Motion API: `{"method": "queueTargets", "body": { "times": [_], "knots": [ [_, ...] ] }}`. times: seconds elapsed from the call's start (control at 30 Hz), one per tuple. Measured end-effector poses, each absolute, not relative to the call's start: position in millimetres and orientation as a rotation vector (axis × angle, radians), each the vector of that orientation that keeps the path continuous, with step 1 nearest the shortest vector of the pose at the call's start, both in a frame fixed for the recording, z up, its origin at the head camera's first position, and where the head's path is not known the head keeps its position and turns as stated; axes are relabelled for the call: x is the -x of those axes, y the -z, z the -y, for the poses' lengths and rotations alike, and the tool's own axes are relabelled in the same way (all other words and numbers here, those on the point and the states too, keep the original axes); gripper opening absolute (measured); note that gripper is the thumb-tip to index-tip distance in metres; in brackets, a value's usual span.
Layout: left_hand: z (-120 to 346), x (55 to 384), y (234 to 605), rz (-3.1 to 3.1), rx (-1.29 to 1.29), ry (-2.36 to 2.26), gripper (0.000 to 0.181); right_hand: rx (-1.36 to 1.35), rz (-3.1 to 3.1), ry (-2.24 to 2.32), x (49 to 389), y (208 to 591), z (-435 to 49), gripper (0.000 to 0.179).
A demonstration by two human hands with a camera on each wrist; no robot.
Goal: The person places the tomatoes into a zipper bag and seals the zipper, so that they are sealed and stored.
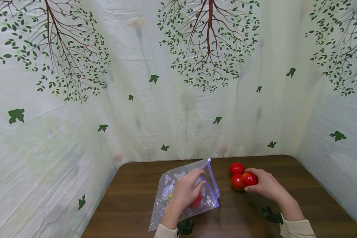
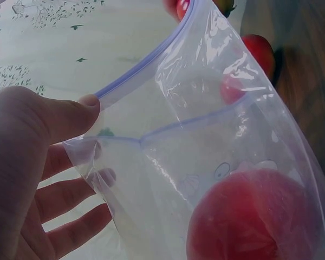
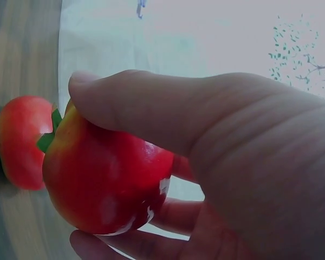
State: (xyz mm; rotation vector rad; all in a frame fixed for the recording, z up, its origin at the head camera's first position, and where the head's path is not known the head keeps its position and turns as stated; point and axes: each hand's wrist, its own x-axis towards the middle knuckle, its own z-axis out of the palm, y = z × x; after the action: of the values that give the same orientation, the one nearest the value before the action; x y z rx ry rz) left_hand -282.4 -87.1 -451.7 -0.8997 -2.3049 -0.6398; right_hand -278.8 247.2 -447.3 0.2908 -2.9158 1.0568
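My left hand (image 1: 184, 189) pinches the purple zip edge of a clear zip bag (image 1: 163, 203), thumb on one side of the film and fingers behind it. Inside the bag, a round red tomato (image 2: 249, 222) shows through the plastic. Something yellow-green (image 1: 170, 197) also sits in there, mostly covered by the hand. On the right, my right hand (image 1: 267, 185) grips a shiny red tomato (image 3: 105, 179) with a green leafy top, thumb above and fingers beneath in the right wrist view. Two more tomatoes, a rear one (image 1: 236, 168) and a front one (image 1: 237, 181), lie right beside it.
The brown wooden table (image 1: 131, 198) has rounded back corners. Behind and to both sides hangs a pale curtain (image 1: 190, 132) printed with trees and green leaves. Dark bands with small devices (image 1: 272, 215) sit on both wrists.
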Motion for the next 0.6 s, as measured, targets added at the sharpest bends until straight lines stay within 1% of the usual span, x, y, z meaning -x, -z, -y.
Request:
{"method": "queueTargets", "body": {
  "times": [0.27, 0.6],
  "knots": [
    [87.3, 282.5, 451.8, 2.302, 0.899, 0.643, 0.031, -0.299, 2.912, -1.047, 277.4, 444.1, -242.6, 0.078],
    [87.5, 282.9, 451.9, 2.317, 0.898, 0.664, 0.031, -0.323, 2.874, -1.044, 275.4, 443.2, -231.2, 0.074]
  ]
}}
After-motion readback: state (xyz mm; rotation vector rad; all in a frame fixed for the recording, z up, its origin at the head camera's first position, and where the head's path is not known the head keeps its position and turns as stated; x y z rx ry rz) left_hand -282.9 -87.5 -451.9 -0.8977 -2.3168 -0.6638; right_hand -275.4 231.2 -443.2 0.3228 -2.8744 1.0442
